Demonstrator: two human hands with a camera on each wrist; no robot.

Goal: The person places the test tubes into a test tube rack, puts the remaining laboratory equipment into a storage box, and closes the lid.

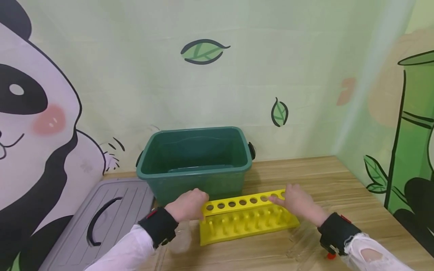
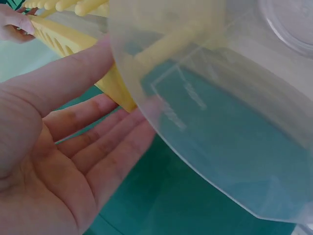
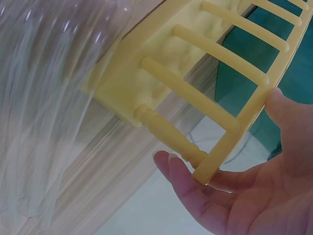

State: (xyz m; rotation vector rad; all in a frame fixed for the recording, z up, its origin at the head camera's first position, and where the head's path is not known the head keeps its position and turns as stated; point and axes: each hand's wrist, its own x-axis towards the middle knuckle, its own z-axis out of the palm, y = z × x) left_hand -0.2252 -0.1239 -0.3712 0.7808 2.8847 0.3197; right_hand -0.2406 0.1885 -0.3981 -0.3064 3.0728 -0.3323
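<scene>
A yellow test tube rack [image 1: 237, 234], with a row of round holes along its top bar and pegs on its base, stands on the table before the bin. My left hand [image 1: 188, 205] holds the left end of its top bar, thumb on one side and fingers on the other in the left wrist view. At the opposite end, my right hand [image 1: 300, 203] pinches the bar between thumb and fingers. Beside my left hand is a clear graduated beaker [image 2: 230, 127]. Several clear test tubes [image 3: 44, 122] lie near my right hand.
Behind the rack sits a teal bin [image 1: 196, 180] with black handles; its inside shows no contents. A grey lid [image 1: 118, 222] with a black handle lies at the left. A small red object [image 1: 331, 256] is partly hidden below the right wrist. A printed cloth backs the wooden table.
</scene>
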